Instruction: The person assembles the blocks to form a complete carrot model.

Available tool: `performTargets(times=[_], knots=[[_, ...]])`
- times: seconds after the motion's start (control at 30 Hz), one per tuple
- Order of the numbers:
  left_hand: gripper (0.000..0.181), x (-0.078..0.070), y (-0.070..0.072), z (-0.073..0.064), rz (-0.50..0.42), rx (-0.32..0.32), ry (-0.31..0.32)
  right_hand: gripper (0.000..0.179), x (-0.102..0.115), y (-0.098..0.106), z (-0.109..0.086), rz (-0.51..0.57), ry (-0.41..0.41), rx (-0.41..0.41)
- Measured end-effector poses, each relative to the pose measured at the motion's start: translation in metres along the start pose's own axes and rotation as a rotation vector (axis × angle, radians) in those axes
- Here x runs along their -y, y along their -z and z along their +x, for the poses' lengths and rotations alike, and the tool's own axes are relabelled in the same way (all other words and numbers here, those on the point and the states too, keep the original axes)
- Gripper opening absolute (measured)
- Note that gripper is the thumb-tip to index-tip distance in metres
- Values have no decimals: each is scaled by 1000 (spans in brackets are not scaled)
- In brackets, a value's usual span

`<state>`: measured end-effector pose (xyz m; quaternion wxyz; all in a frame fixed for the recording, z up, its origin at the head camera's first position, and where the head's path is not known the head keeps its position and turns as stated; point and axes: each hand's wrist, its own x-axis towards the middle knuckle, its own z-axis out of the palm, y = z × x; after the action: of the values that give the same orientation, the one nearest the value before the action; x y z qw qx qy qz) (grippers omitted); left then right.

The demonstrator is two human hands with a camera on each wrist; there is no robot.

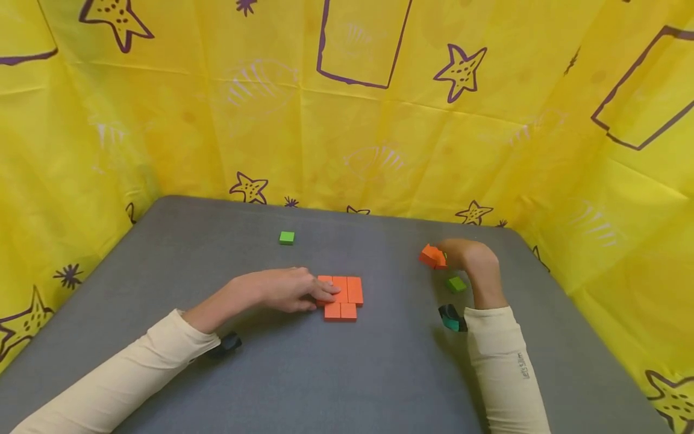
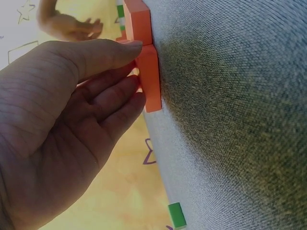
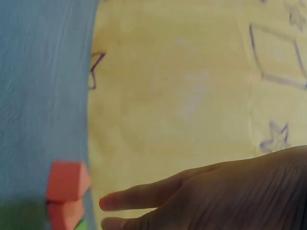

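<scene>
Several flat orange blocks (image 1: 355, 290) lie side by side on the grey table, with two shorter ones along their near edge. My left hand (image 1: 287, 289) touches the left part of this group, fingertips over the top. In the left wrist view the left thumb and fingers rest against an orange block (image 2: 152, 81). My right hand (image 1: 461, 252) is at the table's right, beside a small cluster of orange blocks (image 1: 431, 256). Its fingers look extended in the right wrist view, apart from the orange blocks (image 3: 66, 181). A bit of green shows by that cluster.
One green block (image 1: 456, 284) lies just in front of the right hand. Another green block (image 1: 287, 237) sits farther back, left of centre. A yellow patterned cloth (image 1: 352, 132) hangs behind and beside the grey table (image 1: 379, 374).
</scene>
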<state>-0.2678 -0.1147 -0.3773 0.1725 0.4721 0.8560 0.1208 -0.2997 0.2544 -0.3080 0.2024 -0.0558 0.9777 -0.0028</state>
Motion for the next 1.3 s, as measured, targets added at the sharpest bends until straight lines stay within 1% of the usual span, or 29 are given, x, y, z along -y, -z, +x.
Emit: performTargets(times=[0.03, 0.1, 0.2, 0.27, 0.37, 0.4, 0.47, 0.57, 0.67, 0.73, 0.8, 0.9, 1.03, 1.1, 1.23, 1.3], knots=[[46, 0, 0, 0, 3, -1, -1, 40, -4, -1, 2, 11, -6, 18], [46, 0, 0, -1, 4, 1, 1, 50, -10, -3, 4, -3, 12, 54], [46, 0, 0, -2, 5, -1, -3, 38, -13, -3, 8, 12, 31, 92], [46, 0, 0, -2, 6, -4, -6, 36, -13, -3, 10, 30, 15, 103], [45, -1, 1, -3, 11, -14, -7, 46, -14, -3, 12, 42, -3, 97], [45, -1, 1, -3, 15, -17, -8, 52, -14, -3, 12, 43, -6, 96], [45, -1, 1, -3, 16, -15, -5, 55, -15, -3, 14, 40, 8, 100], [45, -1, 2, -3, 9, -3, 1, 49, -17, -4, 16, 48, 36, 124], [45, -1, 1, -2, 2, 5, 1, 37, -19, -6, 17, 54, 67, 137], [45, -1, 1, -3, 1, 4, 4, 34, -19, -7, 17, 51, 78, 122], [45, -1, 1, -2, 2, 0, 3, 34, -20, -8, 17, 45, 59, 96], [45, -2, 0, -3, 2, 1, -3, 37, -19, -10, 17, 50, 56, 79], [45, -2, -1, -3, 3, 5, -11, 22, -18, -13, 20, 56, 84, 82], [45, -2, -1, -3, 6, 3, -12, 26, -17, -13, 21, 61, 84, 76], [45, -1, -1, -2, 8, -5, -9, 42, -16, -14, 23, 71, 62, 64], [45, -1, -1, -2, 6, -6, -8, 43, -16, -16, 24, 81, 49, 72]])
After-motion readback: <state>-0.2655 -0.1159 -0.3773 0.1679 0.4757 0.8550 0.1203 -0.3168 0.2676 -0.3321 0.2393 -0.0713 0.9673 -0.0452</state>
